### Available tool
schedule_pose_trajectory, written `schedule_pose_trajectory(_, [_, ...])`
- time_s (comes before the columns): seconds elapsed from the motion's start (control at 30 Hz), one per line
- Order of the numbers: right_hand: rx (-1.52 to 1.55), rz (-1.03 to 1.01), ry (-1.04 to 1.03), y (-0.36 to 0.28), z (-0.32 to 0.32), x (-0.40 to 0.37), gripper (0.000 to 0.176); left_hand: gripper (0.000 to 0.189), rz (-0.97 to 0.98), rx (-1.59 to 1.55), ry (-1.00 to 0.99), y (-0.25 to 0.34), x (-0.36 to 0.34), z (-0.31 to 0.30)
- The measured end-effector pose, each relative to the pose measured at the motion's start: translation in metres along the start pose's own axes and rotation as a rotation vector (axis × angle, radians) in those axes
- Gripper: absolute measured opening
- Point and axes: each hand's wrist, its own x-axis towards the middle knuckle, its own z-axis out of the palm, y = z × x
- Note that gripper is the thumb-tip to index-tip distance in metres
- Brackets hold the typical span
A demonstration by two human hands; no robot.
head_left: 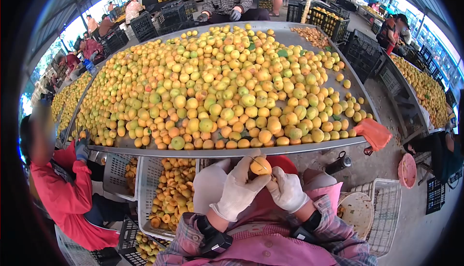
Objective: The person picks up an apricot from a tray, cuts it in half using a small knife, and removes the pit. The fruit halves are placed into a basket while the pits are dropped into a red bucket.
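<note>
A yellow-orange apricot [260, 166] is held up just in front of the metal table's near edge. My left hand [238, 191], in a white glove, grips it from the left with thumb and fingers. At its lower right, the closed fingertips of my right hand [288, 193], also white-gloved, pinch against the fruit. A thin dark line crosses the apricot's upper left; I cannot tell whether it is a cut or a slim tool. Under my hands lies my pink apron [270, 247]. A red container [282, 163] shows partly behind the right hand.
The metal table [309, 151] carries a large heap of apricots [208, 87] and a pile of pits [311, 37]. An orange bag [374, 133] hangs at its corner. Left stands a crate of split apricots [173, 196]; right, a white crate [386, 213]. A person in red [67, 188] sits left.
</note>
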Motion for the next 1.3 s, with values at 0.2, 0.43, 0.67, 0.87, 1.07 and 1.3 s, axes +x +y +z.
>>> schedule_pose_trajectory(0.2, [0.043,0.08,0.009,-0.003,0.008,-0.002,0.034,0.034,-0.156,-0.954,-0.014,-0.03,0.0,0.016])
schedule_pose_trajectory(0.43, [-0.031,0.003,0.029,0.004,0.009,-0.005,0.028,0.04,0.027,-0.077,-0.032,-0.008,0.006,0.0])
schedule_pose_trajectory(0.67, [0.062,0.079,0.069,-0.007,0.002,-0.003,0.046,0.048,0.168,0.155,0.111,-0.014,0.008,0.007])
schedule_pose_trajectory(0.87, [0.204,0.048,-0.028,0.0,-0.003,0.002,0.067,0.049,0.137,0.238,0.136,-0.025,0.014,0.012])
schedule_pose_trajectory(1.07, [0.427,0.099,-0.083,0.003,0.005,0.001,0.067,0.04,0.073,0.144,0.108,-0.034,0.012,0.012])
schedule_pose_trajectory(1.3, [0.617,0.018,-0.185,0.013,0.012,0.007,0.066,0.033,0.124,0.144,0.038,-0.042,0.007,0.007])
